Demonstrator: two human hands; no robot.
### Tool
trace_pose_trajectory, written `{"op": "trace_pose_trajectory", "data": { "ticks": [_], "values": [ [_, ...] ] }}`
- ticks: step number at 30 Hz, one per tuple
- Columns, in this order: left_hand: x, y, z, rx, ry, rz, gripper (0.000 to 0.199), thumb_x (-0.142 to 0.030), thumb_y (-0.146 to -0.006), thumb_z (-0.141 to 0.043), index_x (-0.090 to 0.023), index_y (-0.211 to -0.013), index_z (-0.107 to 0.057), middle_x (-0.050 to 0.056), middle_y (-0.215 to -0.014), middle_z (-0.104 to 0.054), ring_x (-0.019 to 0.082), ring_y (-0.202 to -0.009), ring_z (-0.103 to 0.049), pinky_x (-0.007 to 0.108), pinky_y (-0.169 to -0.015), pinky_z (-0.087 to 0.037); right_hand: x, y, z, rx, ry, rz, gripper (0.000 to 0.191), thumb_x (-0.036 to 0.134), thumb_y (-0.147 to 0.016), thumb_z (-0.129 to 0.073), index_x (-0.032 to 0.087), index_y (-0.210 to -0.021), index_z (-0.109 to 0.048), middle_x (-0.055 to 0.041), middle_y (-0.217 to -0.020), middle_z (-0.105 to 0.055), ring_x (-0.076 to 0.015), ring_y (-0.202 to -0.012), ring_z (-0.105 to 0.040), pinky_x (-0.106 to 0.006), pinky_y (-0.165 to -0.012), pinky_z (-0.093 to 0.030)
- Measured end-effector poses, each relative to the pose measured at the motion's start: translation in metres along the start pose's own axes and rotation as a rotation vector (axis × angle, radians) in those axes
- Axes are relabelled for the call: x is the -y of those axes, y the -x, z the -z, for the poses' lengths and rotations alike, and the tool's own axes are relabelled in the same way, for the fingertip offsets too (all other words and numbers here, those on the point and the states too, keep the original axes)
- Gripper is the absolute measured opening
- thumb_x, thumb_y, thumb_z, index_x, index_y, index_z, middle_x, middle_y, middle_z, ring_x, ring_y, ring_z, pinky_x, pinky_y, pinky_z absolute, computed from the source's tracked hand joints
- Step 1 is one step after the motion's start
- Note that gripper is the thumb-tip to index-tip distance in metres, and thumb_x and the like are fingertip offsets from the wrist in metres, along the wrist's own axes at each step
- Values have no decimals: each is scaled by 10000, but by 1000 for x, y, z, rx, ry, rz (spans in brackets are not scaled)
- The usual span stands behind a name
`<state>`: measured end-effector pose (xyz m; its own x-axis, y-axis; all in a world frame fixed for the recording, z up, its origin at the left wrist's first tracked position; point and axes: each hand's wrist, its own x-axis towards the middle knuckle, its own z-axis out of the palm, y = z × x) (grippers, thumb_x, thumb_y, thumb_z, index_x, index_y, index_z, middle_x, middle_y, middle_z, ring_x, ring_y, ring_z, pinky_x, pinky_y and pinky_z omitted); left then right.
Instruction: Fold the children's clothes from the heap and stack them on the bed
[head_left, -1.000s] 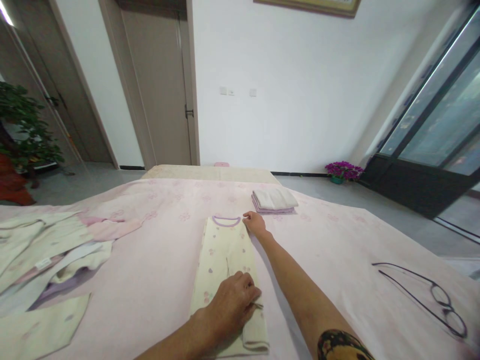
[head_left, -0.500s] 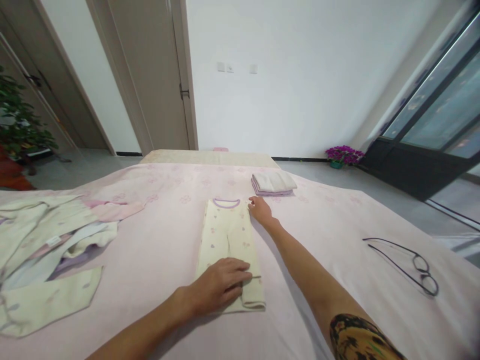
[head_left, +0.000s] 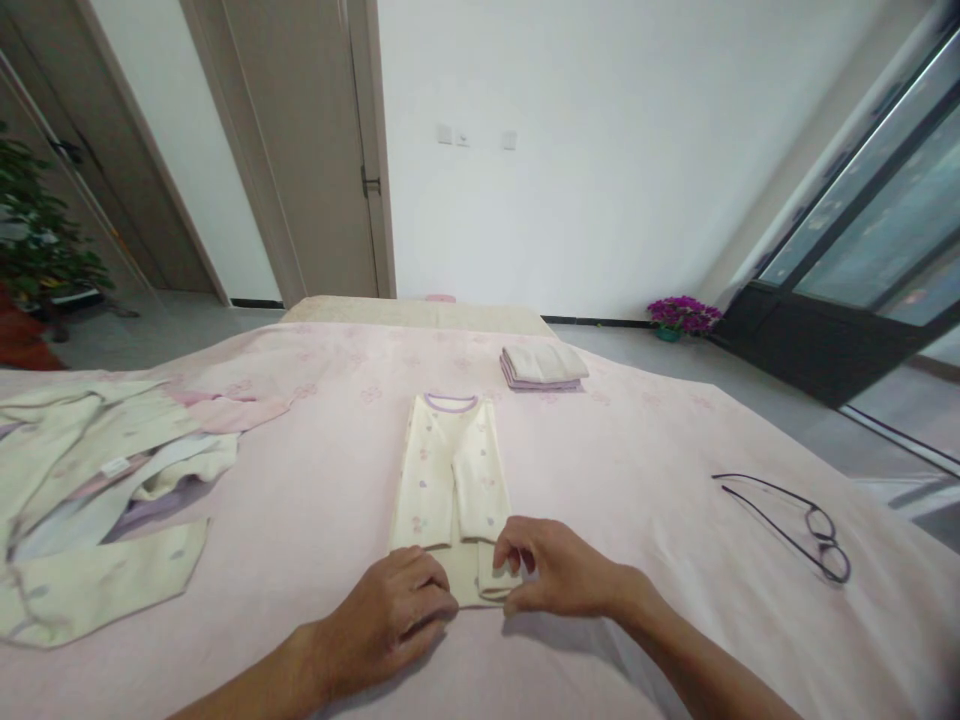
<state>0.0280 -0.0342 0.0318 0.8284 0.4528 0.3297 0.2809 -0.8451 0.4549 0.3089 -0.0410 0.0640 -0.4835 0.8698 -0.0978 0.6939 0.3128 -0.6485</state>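
A cream baby shirt with small printed hearts and a lilac neckband lies in front of me, its sides and sleeves folded inward. Its neck points away from me. At the near left corner my left hand is closed on the hem, its fingertips partly hidden. My right hand holds the near right corner between thumb and curled fingers, beside a folded-up bit of sleeve.
A small stack of folded clothes sits beyond the shirt to the right. On the left spreads a loose pile of clothes. Black-framed glasses rest at the right on the pink bedsheet.
My right hand has come back from the collar to the near right corner. My left hand has slid off the shirt's middle to its near left corner.
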Motion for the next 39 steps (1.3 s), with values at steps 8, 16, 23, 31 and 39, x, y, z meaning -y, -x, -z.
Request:
{"op": "trace_pose_trajectory", "data": {
  "ticks": [8,16,23,31,39],
  "values": [
    [1,1,-5,34,32,67,152,-218,-868,-610,-260,-1001,-671,29,-983,-652,176,-913,-586,308,-846,-448,12,4,-26,0,108,-12,275,131,-736,-580,229,-956,-711,-14,-880,-699,-143,-761,-600,-221,-702,-408],
    [23,-11,16,-225,68,177,261,-280,-1001,-424,-217,-979,-676,34,-878,-709,146,-831,-653,263,-786,-511,-1,-35,10,-217,-18,1,261,195,-871,-503,233,-993,-731,-23,-958,-738,-169,-878,-664,-261,-814,-486],
    [75,-42,11,-350,-240,344,317,-230,-964,-447,-207,-1233,-612,69,-1281,-651,210,-1238,-559,414,-1079,-439,-22,-96,-13,-376,419,102,512,260,-945,-436,150,-1445,-437,-131,-1520,-404,-255,-1426,-327,-455,-1168,-281],
    [121,-78,-6,-260,-435,463,480,-250,-952,-419,-130,-1416,-420,147,-1480,-466,258,-1407,-376,461,-1165,-319,-30,-112,-37,-309,533,67,539,387,-1002,-364,130,-1475,-392,-145,-1533,-377,-264,-1430,-318,-469,-1167,-264],
    [169,-113,3,-162,-547,542,577,-373,-948,-428,-64,-1434,-381,210,-1529,-368,309,-1443,-296,462,-1170,-254,-48,-146,-5,-489,539,-122,568,385,-1005,-344,113,-1504,-326,-165,-1576,-274,-277,-1473,-207,-503,-1173,-201]
  ]
}}
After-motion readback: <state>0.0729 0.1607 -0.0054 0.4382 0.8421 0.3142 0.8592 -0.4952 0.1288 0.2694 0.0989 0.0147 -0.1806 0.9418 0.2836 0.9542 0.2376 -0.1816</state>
